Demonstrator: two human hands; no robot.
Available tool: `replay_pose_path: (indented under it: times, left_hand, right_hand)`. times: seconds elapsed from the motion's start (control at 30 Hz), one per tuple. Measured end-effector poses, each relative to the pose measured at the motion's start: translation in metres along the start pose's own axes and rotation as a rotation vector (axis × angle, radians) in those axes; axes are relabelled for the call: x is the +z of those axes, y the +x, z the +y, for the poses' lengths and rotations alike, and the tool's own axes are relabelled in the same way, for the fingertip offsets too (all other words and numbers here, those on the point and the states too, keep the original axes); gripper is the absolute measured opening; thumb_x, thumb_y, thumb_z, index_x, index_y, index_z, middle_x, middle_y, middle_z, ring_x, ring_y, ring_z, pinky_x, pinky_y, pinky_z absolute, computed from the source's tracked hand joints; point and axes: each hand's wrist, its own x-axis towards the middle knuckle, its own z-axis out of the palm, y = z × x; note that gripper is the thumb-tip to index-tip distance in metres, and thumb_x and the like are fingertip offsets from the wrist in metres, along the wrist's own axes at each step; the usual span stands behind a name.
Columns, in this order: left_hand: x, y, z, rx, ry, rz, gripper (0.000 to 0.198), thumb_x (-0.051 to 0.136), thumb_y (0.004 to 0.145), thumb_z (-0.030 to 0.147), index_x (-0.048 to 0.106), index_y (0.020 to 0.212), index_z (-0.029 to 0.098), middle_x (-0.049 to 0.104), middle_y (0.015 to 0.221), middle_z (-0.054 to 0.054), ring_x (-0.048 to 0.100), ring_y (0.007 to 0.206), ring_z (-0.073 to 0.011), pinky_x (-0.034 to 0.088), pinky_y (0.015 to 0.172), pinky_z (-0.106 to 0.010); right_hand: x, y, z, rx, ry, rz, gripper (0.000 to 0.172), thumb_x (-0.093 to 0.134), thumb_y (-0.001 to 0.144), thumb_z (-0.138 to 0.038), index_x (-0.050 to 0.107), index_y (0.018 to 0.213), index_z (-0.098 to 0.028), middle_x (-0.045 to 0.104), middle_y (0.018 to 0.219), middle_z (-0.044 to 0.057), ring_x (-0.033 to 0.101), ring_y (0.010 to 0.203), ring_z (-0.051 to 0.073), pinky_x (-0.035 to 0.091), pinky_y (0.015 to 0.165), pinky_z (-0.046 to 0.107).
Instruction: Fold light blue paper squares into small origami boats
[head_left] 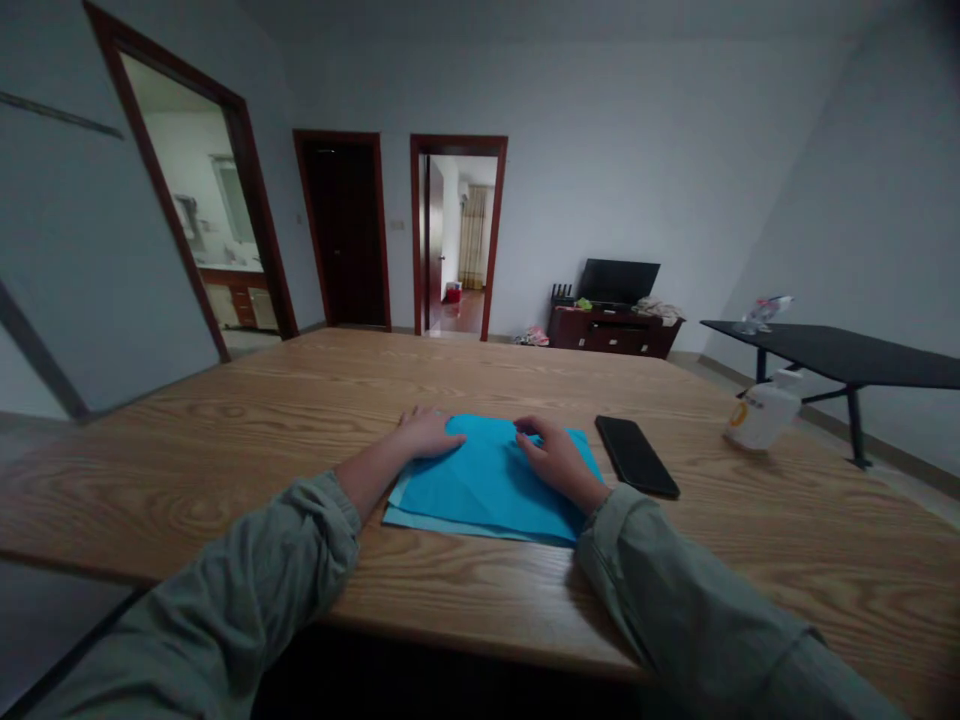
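A blue sheet of paper [487, 485], folded over with a paler edge showing along its near side, lies on the wooden table [300, 400] in front of me. My left hand [427, 434] rests flat on the paper's far left corner, fingers stretched out. On the paper's right part lies my right hand [556, 458], its fingers curled and pressing down near the far edge. Neither hand lifts the sheet off the table.
A black phone [636, 456] lies just right of the paper. A white bottle [761, 412] stands near the table's right edge. Behind it is a dark side table [847, 355]. A TV stand [611, 330] and open doorways lie beyond.
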Motion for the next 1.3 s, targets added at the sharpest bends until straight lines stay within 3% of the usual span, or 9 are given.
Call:
replay_pose_path:
  times: [0.17, 0.27, 0.4, 0.53, 0.67, 0.8, 0.93, 1.07, 1.3]
  left_hand:
    - [0.005, 0.005, 0.003, -0.032, -0.017, 0.128, 0.082, 0.044, 0.077, 0.064, 0.023, 0.148, 0.031, 0.040, 0.147, -0.013, 0.036, 0.131, -0.0444, 0.028, 0.101, -0.064]
    - [0.001, 0.007, -0.003, 0.013, -0.056, 0.131, 0.084, 0.049, 0.074, 0.063, 0.019, 0.148, 0.038, 0.024, 0.156, -0.011, 0.033, 0.132, -0.0468, 0.031, 0.097, -0.067]
    - [-0.004, 0.010, -0.014, 0.099, -0.057, 0.106, 0.073, 0.049, 0.076, 0.059, 0.031, 0.145, 0.039, 0.018, 0.158, -0.007, 0.030, 0.135, -0.0430, 0.031, 0.101, -0.063]
    - [-0.010, 0.004, -0.026, 0.205, 0.013, 0.147, 0.058, 0.044, 0.082, 0.058, 0.051, 0.132, 0.030, 0.032, 0.153, -0.007, 0.027, 0.138, -0.0375, 0.023, 0.108, -0.060]
    - [-0.016, -0.012, -0.048, 0.305, 0.008, 0.111, 0.054, 0.030, 0.089, 0.059, 0.054, 0.129, 0.030, 0.049, 0.141, -0.006, 0.039, 0.132, -0.0303, 0.023, 0.111, -0.055]
    - [-0.018, -0.021, -0.081, 0.376, -0.028, 0.028, 0.063, 0.024, 0.090, 0.063, 0.038, 0.142, 0.031, 0.034, 0.152, -0.004, 0.028, 0.139, -0.0299, 0.018, 0.112, -0.057]
    - [-0.014, -0.020, -0.104, 0.318, -0.046, 0.016, 0.069, 0.019, 0.088, 0.069, 0.030, 0.146, 0.033, 0.024, 0.157, -0.004, 0.016, 0.144, -0.0323, 0.012, 0.113, -0.060]
    - [-0.013, -0.019, -0.112, 0.282, -0.055, 0.009, 0.070, 0.018, 0.087, 0.071, 0.030, 0.146, 0.036, 0.022, 0.157, -0.003, 0.013, 0.145, -0.0317, 0.010, 0.113, -0.059]
    - [-0.011, -0.024, -0.120, 0.299, -0.101, 0.026, 0.069, 0.018, 0.089, 0.068, 0.025, 0.148, 0.032, 0.019, 0.158, -0.006, 0.017, 0.145, -0.0282, 0.013, 0.115, -0.053]
  right_hand:
    - [0.004, 0.010, 0.008, -0.015, 0.021, 0.078, 0.026, 0.053, 0.084, -0.028, 0.064, 0.106, -0.021, 0.068, 0.108, 0.006, 0.062, 0.101, 0.021, 0.046, 0.093, 0.037]
    - [0.003, 0.014, 0.010, 0.042, -0.001, 0.104, 0.026, 0.053, 0.083, -0.028, 0.064, 0.105, -0.021, 0.068, 0.110, 0.007, 0.062, 0.102, 0.022, 0.048, 0.092, 0.040]
    - [0.001, 0.018, 0.016, 0.070, -0.020, 0.094, 0.027, 0.052, 0.083, -0.030, 0.064, 0.106, -0.021, 0.068, 0.110, 0.008, 0.064, 0.099, 0.023, 0.051, 0.086, 0.039]
    - [0.000, 0.020, 0.024, 0.057, -0.030, 0.080, 0.028, 0.053, 0.083, -0.033, 0.064, 0.107, -0.022, 0.069, 0.108, 0.008, 0.066, 0.091, 0.022, 0.053, 0.079, 0.038]
    - [0.001, 0.026, 0.026, 0.049, -0.055, 0.075, 0.027, 0.054, 0.082, -0.034, 0.066, 0.105, -0.023, 0.070, 0.106, 0.008, 0.067, 0.092, 0.023, 0.054, 0.079, 0.039]
    - [0.003, 0.036, 0.027, 0.037, -0.111, 0.050, 0.028, 0.055, 0.082, -0.037, 0.067, 0.103, -0.024, 0.070, 0.105, 0.008, 0.067, 0.092, 0.025, 0.055, 0.078, 0.039]
    - [0.000, 0.048, 0.034, -0.003, -0.187, 0.020, 0.031, 0.056, 0.082, -0.040, 0.067, 0.107, -0.026, 0.069, 0.109, 0.009, 0.066, 0.094, 0.027, 0.054, 0.078, 0.041]
    - [0.002, 0.056, 0.031, -0.002, -0.236, 0.026, 0.032, 0.054, 0.083, -0.043, 0.066, 0.108, -0.026, 0.069, 0.109, 0.010, 0.067, 0.090, 0.028, 0.054, 0.073, 0.042]
    - [0.019, 0.057, 0.000, -0.054, -0.260, -0.034, 0.030, 0.054, 0.084, -0.042, 0.067, 0.107, -0.028, 0.069, 0.108, 0.008, 0.067, 0.089, 0.026, 0.054, 0.073, 0.038]
